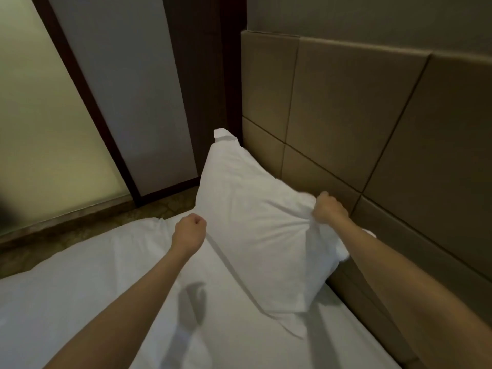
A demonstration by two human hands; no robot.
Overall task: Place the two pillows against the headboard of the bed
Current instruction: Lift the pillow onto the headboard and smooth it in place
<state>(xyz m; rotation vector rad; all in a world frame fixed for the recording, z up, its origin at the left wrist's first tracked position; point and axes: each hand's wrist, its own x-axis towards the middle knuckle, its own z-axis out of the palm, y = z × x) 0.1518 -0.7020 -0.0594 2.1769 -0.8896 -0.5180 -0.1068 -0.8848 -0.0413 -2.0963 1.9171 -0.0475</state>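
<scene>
One white pillow [247, 217] leans upright against the tan padded headboard [354, 123], its lower corner resting on the white bed sheet [106, 288]. My right hand [328, 209] pinches a bunch of the pillowcase at the pillow's upper right edge. My left hand [189, 234] is a closed fist just left of the pillow, above the sheet, with nothing visible in it. A bit of white fabric [342, 251] shows behind my right forearm. I see no separate second pillow.
A dark wooden frame [87, 102] with frosted panels stands to the left of the bed. A strip of patterned floor [149, 209] runs between it and the mattress edge. A dark column [205, 75] sits beside the headboard's left end.
</scene>
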